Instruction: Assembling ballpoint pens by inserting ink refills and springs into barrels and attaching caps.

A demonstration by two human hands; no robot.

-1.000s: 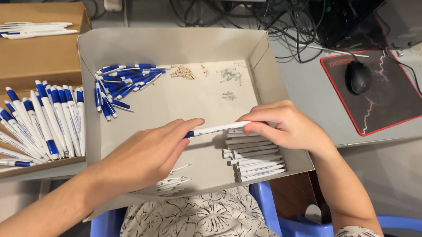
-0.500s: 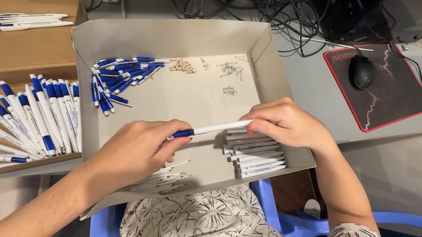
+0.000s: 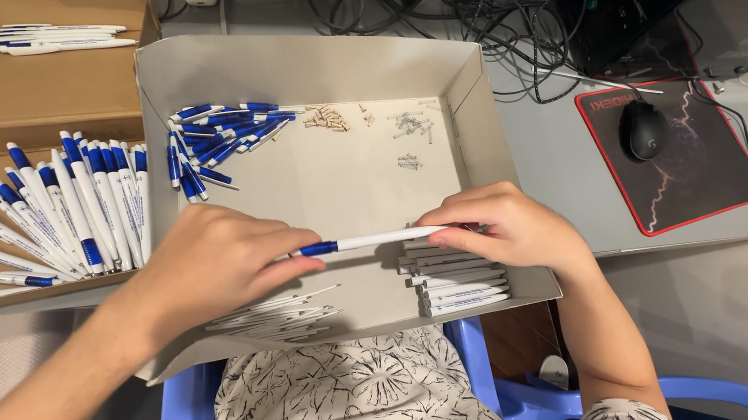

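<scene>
You sit at a grey desk [image 3: 556, 180], on a blue chair [image 3: 491, 377], with a shallow grey cardboard tray [image 3: 294, 66] in front of you. Behind the tray there is a tangle of black cables [image 3: 500, 8]. At the right lies a black mouse pad [image 3: 677, 158] with a red border, and a black mouse [image 3: 645, 130] rests on it.

Your left hand [image 3: 211, 265] is closed around the blue end of a white pen [image 3: 367, 240], and your right hand [image 3: 502, 227] pinches the white end of the same pen between thumb and fingers. The pen lies level between both hands, just above the tray floor near its front edge.

Under your right hand there is a stack of white barrels [image 3: 458, 279]. Under your left hand lie thin white refills [image 3: 272, 318]. In the far left corner of the tray is a heap of blue parts [image 3: 215, 133], and beside it small tan pieces [image 3: 328, 118] and small metal springs [image 3: 412, 128].

At your left stands a brown cardboard box [image 3: 41, 93] with rows of finished blue and white pens [image 3: 67, 209], and more of them at its far edge.
</scene>
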